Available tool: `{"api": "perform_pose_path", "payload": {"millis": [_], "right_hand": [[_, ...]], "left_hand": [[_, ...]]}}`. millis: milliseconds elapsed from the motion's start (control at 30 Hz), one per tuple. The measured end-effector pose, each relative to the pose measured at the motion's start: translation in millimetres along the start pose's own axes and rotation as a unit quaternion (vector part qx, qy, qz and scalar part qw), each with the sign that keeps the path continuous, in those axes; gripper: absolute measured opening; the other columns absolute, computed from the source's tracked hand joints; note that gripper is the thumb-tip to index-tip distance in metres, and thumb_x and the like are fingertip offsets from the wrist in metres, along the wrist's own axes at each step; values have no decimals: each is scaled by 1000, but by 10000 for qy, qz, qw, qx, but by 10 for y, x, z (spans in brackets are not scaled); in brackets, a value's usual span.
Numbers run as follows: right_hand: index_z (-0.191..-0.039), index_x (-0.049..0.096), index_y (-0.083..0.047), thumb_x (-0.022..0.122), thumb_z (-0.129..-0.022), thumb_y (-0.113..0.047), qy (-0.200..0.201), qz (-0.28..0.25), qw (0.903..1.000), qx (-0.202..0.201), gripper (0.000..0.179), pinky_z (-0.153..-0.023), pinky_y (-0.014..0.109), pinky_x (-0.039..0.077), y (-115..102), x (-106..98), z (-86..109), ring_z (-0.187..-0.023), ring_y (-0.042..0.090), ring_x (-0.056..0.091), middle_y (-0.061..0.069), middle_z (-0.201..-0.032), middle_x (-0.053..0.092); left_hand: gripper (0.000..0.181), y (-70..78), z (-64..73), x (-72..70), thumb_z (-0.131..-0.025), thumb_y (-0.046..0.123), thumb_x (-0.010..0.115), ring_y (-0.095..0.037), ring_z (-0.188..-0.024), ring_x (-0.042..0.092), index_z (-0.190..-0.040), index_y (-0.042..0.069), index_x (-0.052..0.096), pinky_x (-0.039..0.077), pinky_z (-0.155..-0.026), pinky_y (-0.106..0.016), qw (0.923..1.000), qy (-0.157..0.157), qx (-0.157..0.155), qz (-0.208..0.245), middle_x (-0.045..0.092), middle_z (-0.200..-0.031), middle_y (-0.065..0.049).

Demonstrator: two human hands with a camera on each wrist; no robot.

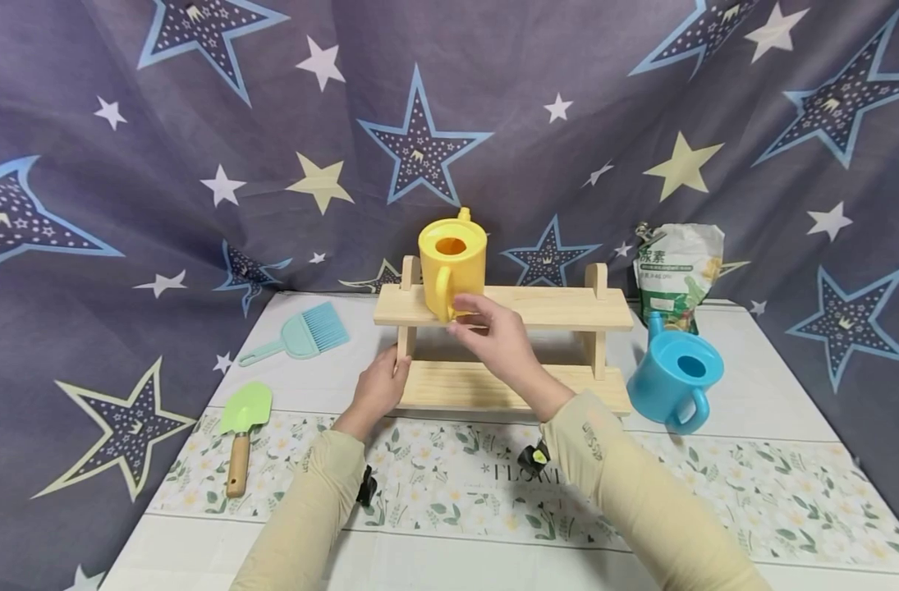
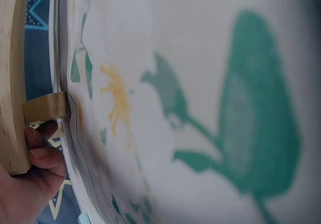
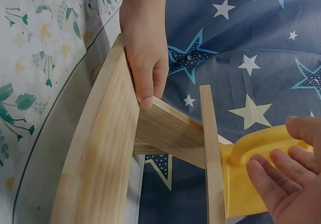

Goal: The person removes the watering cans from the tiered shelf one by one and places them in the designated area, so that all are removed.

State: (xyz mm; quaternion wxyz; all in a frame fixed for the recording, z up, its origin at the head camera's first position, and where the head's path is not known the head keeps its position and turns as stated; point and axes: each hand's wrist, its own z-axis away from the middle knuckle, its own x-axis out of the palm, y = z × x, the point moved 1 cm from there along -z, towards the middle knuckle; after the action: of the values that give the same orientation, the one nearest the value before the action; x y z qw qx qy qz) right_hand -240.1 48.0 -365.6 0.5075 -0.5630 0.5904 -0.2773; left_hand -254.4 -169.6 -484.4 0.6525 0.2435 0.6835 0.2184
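Observation:
A yellow watering can [image 1: 473,263] stands upright on the top board of a two-tier wooden shelf [image 1: 552,308], its handle facing me. My right hand [image 1: 497,336] is at that handle; in the right wrist view its fingers [image 3: 296,166] are spread loosely beside the can, not wrapped round the handle. Whether a fingertip touches the can I cannot tell. At the shelf's lower left end, my left hand [image 1: 378,382] grips the wood. The left wrist view shows its bent fingers [image 2: 47,157] at the board's edge.
Right of the shelf stands a blue watering can [image 1: 674,377], with a white printed bag [image 1: 674,275] behind it. On the left lie a teal brush [image 1: 301,335] and a green trowel [image 1: 244,427] with a wooden handle. A star-patterned curtain [image 1: 272,98] hangs behind the table.

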Motion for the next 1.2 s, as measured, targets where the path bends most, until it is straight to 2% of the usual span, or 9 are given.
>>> {"api": "perform_pose_path", "payload": {"millis": [400,633,867,1200], "right_hand": [[-125,63,-3,73,-89,-9,250,351,9990,-126,38,-85,34,55,17,102,-69,-105,25,66,12,-117,68],[-125,64,-6,73,-89,-11,354,823,9958,-183,37,-78,32,57,11,148,-96,-101,23,67,11,-113,70],[-123,65,-5,76,-86,-9,464,949,9942,-216,39,-75,30,57,-16,208,-117,-99,25,68,13,-110,70],[-121,66,-4,79,-84,-14,720,1542,9846,-395,41,-70,28,57,-14,252,-145,-94,22,70,11,-105,73]], "left_hand": [[49,-18,-4,10,-106,34,38,-37,-121,54,-144,4,43,43,-99,-54,10000,-31,2,5,53,-135,-17],[48,-27,-10,17,-105,35,40,-36,-116,57,-142,5,47,45,-96,-52,10000,19,-25,24,56,-131,-16],[48,-32,-10,16,-105,34,40,-36,-114,58,-142,4,47,46,-95,-52,10000,36,-4,-14,56,-130,-16],[47,-34,-12,20,-105,33,41,-35,-114,58,-142,4,47,46,-95,-52,10000,28,-9,17,56,-130,-16]]}}
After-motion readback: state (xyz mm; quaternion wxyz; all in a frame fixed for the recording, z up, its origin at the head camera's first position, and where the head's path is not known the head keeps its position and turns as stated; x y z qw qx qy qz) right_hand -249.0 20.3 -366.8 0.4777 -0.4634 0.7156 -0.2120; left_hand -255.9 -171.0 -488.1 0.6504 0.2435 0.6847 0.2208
